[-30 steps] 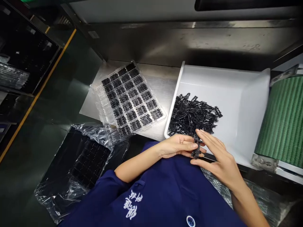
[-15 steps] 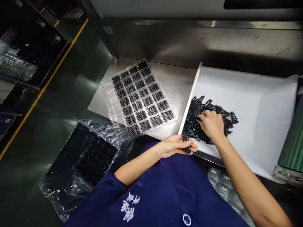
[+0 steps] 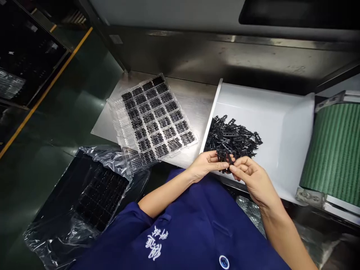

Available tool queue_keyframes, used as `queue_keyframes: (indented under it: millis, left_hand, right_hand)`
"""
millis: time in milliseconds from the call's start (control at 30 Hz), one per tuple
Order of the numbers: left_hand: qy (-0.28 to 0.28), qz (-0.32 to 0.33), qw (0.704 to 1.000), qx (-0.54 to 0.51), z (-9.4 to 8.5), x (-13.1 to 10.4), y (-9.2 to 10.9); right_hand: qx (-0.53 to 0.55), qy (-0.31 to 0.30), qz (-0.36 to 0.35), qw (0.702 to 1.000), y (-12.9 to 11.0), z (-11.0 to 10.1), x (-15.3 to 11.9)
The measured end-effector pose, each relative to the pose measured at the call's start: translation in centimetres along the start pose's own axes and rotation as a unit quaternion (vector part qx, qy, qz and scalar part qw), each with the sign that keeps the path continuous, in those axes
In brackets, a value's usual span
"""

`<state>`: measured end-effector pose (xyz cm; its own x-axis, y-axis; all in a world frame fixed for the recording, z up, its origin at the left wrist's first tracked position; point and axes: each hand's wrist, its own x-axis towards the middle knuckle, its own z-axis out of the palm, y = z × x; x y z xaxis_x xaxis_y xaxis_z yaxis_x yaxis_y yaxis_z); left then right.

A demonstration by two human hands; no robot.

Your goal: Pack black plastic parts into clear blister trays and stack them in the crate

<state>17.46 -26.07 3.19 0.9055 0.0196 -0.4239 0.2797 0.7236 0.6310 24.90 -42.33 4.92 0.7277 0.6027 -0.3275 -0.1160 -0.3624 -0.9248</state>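
Observation:
My left hand (image 3: 208, 165) is closed around a small stack of black plastic parts (image 3: 221, 157), held over the near left edge of a white tray (image 3: 278, 112). Against that stack, my right hand (image 3: 249, 173) pinches one more thin black part (image 3: 230, 160) between thumb and fingers. Just beyond both hands, a heap of loose black plastic parts (image 3: 234, 134) lies in the tray's left half. To the left, a clear compartment tray (image 3: 116, 122) rests tilted on the metal table, with rows of black parts in its cells.
A green ribbed conveyor belt (image 3: 333, 150) stands right of the white tray. On the lower left, a dark box lined with clear plastic film (image 3: 70, 221) holds a gridded black tray (image 3: 102, 198). A metal machine wall (image 3: 180, 56) closes off the back of the metal table (image 3: 194, 99).
My right hand has come back from the heap to my left hand with a black part. The view has shifted right, bringing more of the green conveyor into sight.

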Motion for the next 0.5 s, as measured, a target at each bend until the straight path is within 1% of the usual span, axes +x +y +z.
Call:
queue_keyframes:
  millis: [33,67,133,167,233,300,333,367,500]
  left_hand:
    - [-0.008,-0.01,1.0,0.0,0.4,0.1,0.1]
    - [-0.013,-0.022,1.0,0.002,0.8,0.1,0.2]
    - [-0.021,-0.053,0.998,0.007,1.4,0.2,0.3]
    - [-0.024,-0.074,0.997,0.011,1.7,0.2,0.3]
    - [-0.033,-0.121,0.992,0.022,2.2,0.3,0.3]
    - [-0.041,-0.154,0.987,0.032,2.7,0.4,0.2]
    - [-0.044,-0.162,0.985,0.035,2.9,0.5,0.1]
    - [-0.046,-0.164,0.985,0.034,3.1,0.5,0.0]
    - [-0.056,-0.166,0.984,0.015,3.6,0.5,0.0]
  right_hand:
    - [-0.007,0.015,-0.001,1.0,-0.1,-0.2,-0.5]
    - [-0.045,0.039,-0.02,0.998,-0.2,-0.7,-0.9]
    - [-0.152,0.079,-0.103,0.98,-0.4,-1.9,-1.6]
    - [-0.207,0.08,-0.157,0.962,-0.5,-2.5,-1.9]
    - [-0.296,0.04,-0.258,0.919,-0.8,-3.8,-2.2]
    - [-0.343,-0.006,-0.32,0.883,-1.1,-4.8,-2.2]
    - [-0.351,-0.012,-0.332,0.876,-1.2,-5.1,-2.1]
    - [-0.348,-0.011,-0.335,0.875,-1.3,-5.3,-2.1]
    - [-0.312,0.003,-0.312,0.898,-1.3,-5.5,-1.8]
